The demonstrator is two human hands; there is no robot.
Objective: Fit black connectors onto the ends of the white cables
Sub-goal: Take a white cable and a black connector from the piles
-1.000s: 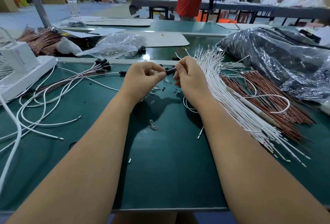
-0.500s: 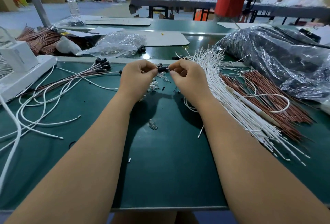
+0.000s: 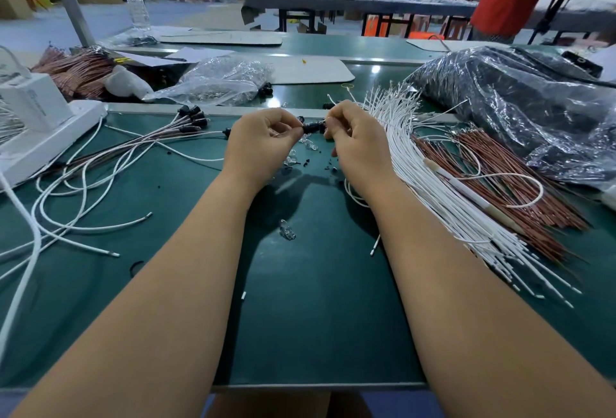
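My left hand (image 3: 263, 142) and my right hand (image 3: 358, 140) meet above the green table (image 3: 316, 317), fingers curled. Between their fingertips sits a small black connector (image 3: 313, 126), pinched from both sides. A white cable (image 3: 356, 197) loops out below my right wrist; its end is hidden inside the hand. A thick bundle of white cables (image 3: 443, 190) lies fanned out to the right of my right hand. To the left lie white cables with black connectors fitted (image 3: 191, 115).
Brown wires (image 3: 520, 184) lie beside the white bundle, under a large dark plastic bag (image 3: 520, 107). A clear bag of parts (image 3: 223, 80) sits behind my hands. Small clear and black pieces (image 3: 296, 159) litter the mat. A white device (image 3: 36, 124) stands at far left.
Both hands have closed in on each other and lifted slightly, bringing the black connector to the gap between the fingertips. The person in red behind has walked right.
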